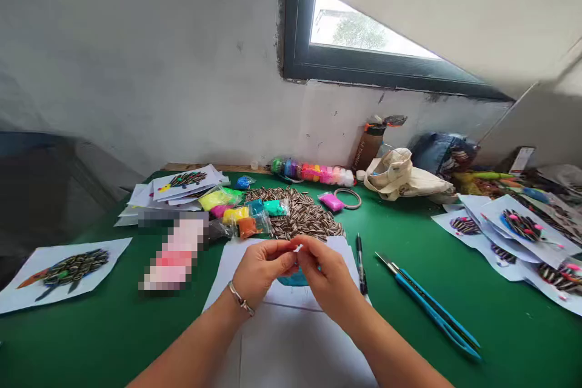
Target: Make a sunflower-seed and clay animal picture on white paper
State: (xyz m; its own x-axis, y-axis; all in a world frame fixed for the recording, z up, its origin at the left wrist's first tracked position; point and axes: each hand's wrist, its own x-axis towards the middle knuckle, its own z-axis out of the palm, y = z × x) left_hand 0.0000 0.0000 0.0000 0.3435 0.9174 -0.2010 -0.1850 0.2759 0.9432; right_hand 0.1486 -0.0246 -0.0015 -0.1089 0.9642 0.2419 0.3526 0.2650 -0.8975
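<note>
Near the desk's front edge, the left hand (261, 270) and right hand (330, 279) meet above a white paper sheet (291, 339), their fingertips (284, 247) almost closed on a tiny white scrap (298, 248). Beneath them lies a blue piece of modelling clay (293, 279), with striped sunflower seeds (302, 218) heaped beyond.

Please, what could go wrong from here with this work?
The tiny white piece pinched between the left hand and right hand could slip and get lost. The loose pile of striped sunflower seeds, touching the white paper sheet, might scatter if bumped. The long blue-handled scissors lie near the right forearm and could be knocked.
</note>
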